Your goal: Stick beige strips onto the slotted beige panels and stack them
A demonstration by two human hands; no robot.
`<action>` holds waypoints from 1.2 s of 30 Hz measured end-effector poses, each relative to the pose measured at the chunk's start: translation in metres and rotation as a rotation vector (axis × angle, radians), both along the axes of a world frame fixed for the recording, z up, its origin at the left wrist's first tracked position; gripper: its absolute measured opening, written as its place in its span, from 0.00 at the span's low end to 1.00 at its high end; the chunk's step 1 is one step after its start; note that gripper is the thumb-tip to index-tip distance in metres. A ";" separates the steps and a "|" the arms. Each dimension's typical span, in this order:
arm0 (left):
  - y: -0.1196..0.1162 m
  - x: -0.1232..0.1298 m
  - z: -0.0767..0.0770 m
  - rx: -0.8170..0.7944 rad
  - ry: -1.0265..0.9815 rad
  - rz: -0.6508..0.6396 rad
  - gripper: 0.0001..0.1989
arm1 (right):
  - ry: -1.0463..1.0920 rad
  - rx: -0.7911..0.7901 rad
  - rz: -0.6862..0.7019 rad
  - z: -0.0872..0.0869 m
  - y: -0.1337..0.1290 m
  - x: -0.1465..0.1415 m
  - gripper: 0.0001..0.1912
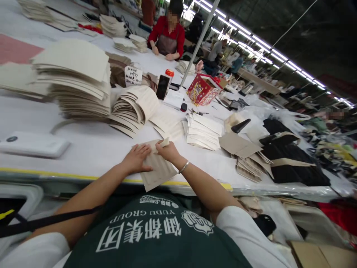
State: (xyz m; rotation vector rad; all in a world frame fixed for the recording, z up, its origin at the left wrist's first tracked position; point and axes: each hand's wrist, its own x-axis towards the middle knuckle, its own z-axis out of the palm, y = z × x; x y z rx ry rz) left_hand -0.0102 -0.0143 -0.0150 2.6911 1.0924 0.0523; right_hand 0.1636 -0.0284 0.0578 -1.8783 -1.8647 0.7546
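A beige sheet [158, 172] lies at the table's front edge, its lower corner hanging past the yellow strip. My left hand [137, 159] rests on its left side with fingers spread flat. My right hand [168, 152] is closed at the sheet's top, pinching a small pale piece [165, 142] that sticks up between the fingers. Just behind my hands are a fanned pile of curved beige pieces [136, 106] and some flat beige sheets [170, 123]. A stack of white pieces [203, 131] stands to the right of them.
A tall beige stack [80, 82] and a white device [33, 144] are at the left. Brown pieces [241, 145] and black fabric [292, 160] lie right. Behind stand a red box [204, 89], a phone [162, 87] and a metal pole [199, 42]. A person [167, 35] works across the table.
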 end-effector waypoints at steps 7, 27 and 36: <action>0.000 0.002 0.002 -0.057 -0.001 0.017 0.47 | -0.183 -0.146 0.130 0.009 -0.069 0.022 0.12; 0.003 -0.003 -0.001 -0.083 -0.032 -0.038 0.55 | -0.155 -0.303 0.203 0.018 -0.068 0.022 0.11; 0.002 -0.002 0.001 -0.076 -0.043 -0.017 0.55 | -0.149 -0.040 0.141 -0.001 -0.015 -0.021 0.11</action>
